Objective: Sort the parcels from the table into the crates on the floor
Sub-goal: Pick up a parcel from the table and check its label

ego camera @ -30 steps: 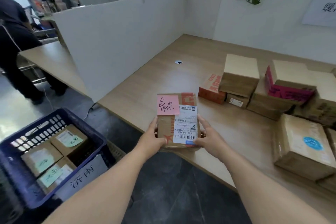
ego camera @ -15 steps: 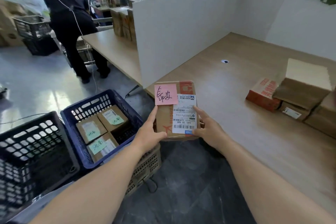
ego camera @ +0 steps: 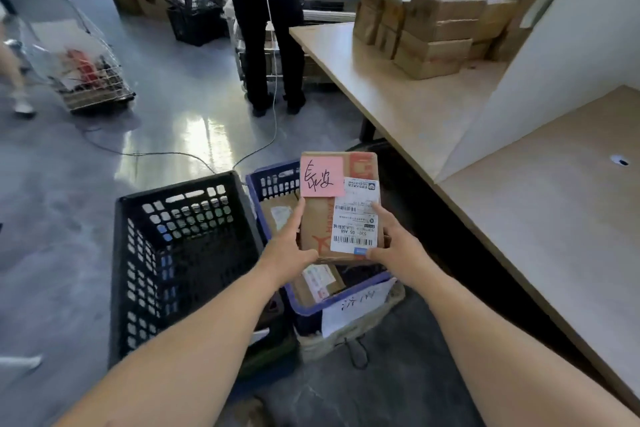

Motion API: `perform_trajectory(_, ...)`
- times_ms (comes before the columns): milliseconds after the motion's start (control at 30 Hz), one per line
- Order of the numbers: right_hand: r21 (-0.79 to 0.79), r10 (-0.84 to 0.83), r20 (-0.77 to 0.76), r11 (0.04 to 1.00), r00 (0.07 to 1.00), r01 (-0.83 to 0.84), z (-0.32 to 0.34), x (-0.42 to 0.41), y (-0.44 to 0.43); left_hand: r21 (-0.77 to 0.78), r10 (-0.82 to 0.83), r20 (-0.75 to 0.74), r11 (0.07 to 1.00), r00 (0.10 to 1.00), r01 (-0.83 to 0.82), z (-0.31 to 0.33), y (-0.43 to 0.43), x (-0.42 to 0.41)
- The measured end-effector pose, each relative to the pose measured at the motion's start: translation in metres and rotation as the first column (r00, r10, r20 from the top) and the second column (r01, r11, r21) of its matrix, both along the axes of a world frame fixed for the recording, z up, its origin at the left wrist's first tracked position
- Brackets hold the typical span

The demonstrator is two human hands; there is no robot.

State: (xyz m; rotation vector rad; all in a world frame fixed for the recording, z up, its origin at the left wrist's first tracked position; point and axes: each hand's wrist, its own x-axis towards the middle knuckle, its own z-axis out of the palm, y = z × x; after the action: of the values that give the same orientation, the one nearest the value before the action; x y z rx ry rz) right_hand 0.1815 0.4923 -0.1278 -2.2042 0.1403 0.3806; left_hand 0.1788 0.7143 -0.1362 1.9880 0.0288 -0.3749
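I hold a small brown cardboard parcel (ego camera: 318,218) with a pink handwritten note and a white shipping label. My left hand (ego camera: 287,246) grips its left edge and my right hand (ego camera: 398,246) grips its right edge. The parcel hangs in the air over a blue crate (ego camera: 273,180) on the floor, which holds several labelled parcels and carries a white paper sign on its front. A black crate (ego camera: 180,243) stands just left of the blue one; its inside looks dark and I cannot tell what it holds.
The wooden table (ego camera: 554,218) runs along the right, split by a white divider (ego camera: 554,62). Stacked cardboard boxes (ego camera: 433,24) sit on its far section. A person in dark clothes (ego camera: 266,28) stands ahead, a cable trailing over the floor. Black crates and a wire cart stand further back.
My view has swung left from the table toward the floor. The parcel, still held in both hands, has moved from beside the table edge to above the blue crate.
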Motion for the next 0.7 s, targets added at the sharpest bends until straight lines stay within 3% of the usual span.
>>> perform_trajectory(333,-0.01,0.241,-0.129,0.97,0.962,-0.245,-0.044,0.074,0.174,0.063,0.246,-0.079,0.968,0.966,-0.241,-0.046,0.159,0.031)
perform_trajectory(600,0.031,0.374,-0.239,0.925,0.896,-0.378,-0.123,0.116,0.256,0.116,0.385,-0.184,0.922,0.905,-0.369,-0.111,0.226,0.042)
perform_trajectory(700,0.097,0.406,-0.261,0.914,0.876,-0.395,-0.164,0.13,0.283,0.101,0.402,-0.153,0.915,0.903,-0.391,-0.138,0.247,0.054)
